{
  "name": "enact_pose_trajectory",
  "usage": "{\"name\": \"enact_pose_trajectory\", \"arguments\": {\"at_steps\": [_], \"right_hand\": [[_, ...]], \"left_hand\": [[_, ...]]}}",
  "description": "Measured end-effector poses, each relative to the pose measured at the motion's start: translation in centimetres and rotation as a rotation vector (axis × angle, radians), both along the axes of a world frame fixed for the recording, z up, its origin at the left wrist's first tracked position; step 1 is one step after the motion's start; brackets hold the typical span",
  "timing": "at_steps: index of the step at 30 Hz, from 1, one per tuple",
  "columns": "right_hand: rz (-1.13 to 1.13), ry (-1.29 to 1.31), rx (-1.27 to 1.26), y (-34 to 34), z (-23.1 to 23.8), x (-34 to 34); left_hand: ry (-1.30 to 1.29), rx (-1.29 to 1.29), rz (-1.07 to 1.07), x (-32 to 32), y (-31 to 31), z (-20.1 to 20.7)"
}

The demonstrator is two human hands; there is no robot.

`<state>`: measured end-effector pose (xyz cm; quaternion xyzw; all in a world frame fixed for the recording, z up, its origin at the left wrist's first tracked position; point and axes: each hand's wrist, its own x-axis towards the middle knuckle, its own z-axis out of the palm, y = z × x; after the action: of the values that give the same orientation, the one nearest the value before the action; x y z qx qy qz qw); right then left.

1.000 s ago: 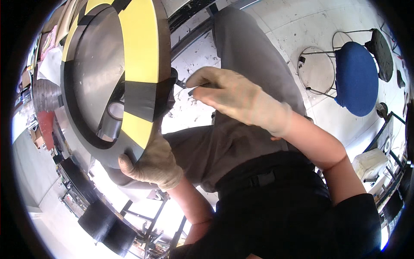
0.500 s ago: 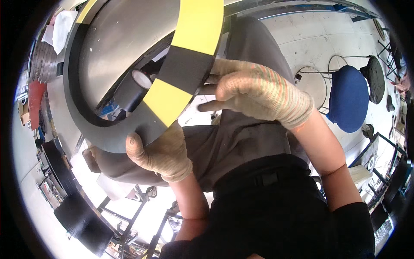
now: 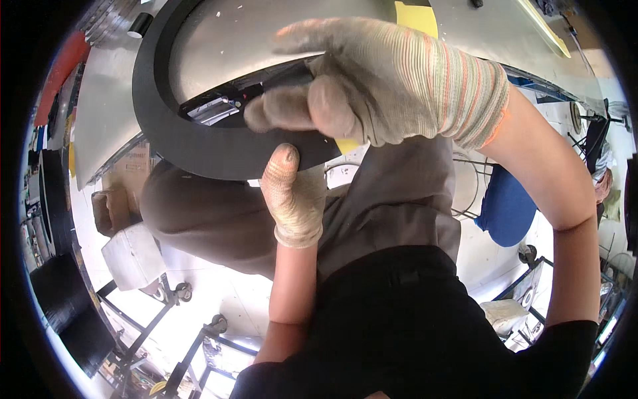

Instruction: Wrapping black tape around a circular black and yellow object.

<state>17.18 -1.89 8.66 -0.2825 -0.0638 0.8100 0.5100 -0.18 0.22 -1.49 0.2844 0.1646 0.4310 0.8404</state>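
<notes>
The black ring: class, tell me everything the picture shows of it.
The black ring is broad, thick and matt, perhaps foam, with a yellow patch at the right. Its top leaves the picture; the right hand covers part of its right side, contact unclear. Its near edge juts over the person's lap, a metal tabletop showing inside it. The left hand grips that edge, thumb on top.

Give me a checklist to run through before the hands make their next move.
1. Left hand gripping the black-and-yellow ring, thumb on top: ok.
2. Left fingers placed securely underneath: cannot tell, the ring hides them.
3. Gloves on both hands: ok.
4. Right hand touching the ring: cannot tell, it overlaps it in view.
5. Ring wholly visible: not ok, the right hand covers part.
</notes>
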Motion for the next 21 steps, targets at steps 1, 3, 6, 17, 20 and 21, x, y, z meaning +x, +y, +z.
{"name": "enact_pose_trajectory", "arguments": {"at_steps": [1,3,6,17,20,21], "right_hand": [[0.107,-0.126,0.358,0.9,-1.8,0.2],[0.131,-0.185,0.240,-1.2,-2.5,-0.6],[0.169,-0.361,-0.104,-7.9,0.3,-5.4],[-0.398,-1.416,0.688,-3.6,-15.3,0.5],[-0.419,-1.520,0.698,-4.7,-15.4,1.4],[-0.383,-1.647,0.672,-6.0,-15.4,2.2]], "left_hand": [[-0.019,0.008,-0.015,0.3,0.2,-0.2],[-0.031,0.008,-0.010,0.1,0.6,-0.7],[0.011,0.024,-0.019,-0.2,1.3,-1.6],[0.209,0.013,-0.062,-0.7,1.1,0.8],[0.146,-0.036,-0.107,-0.6,0.9,1.5],[0.138,-0.040,-0.111,-0.3,0.6,1.6]]}}
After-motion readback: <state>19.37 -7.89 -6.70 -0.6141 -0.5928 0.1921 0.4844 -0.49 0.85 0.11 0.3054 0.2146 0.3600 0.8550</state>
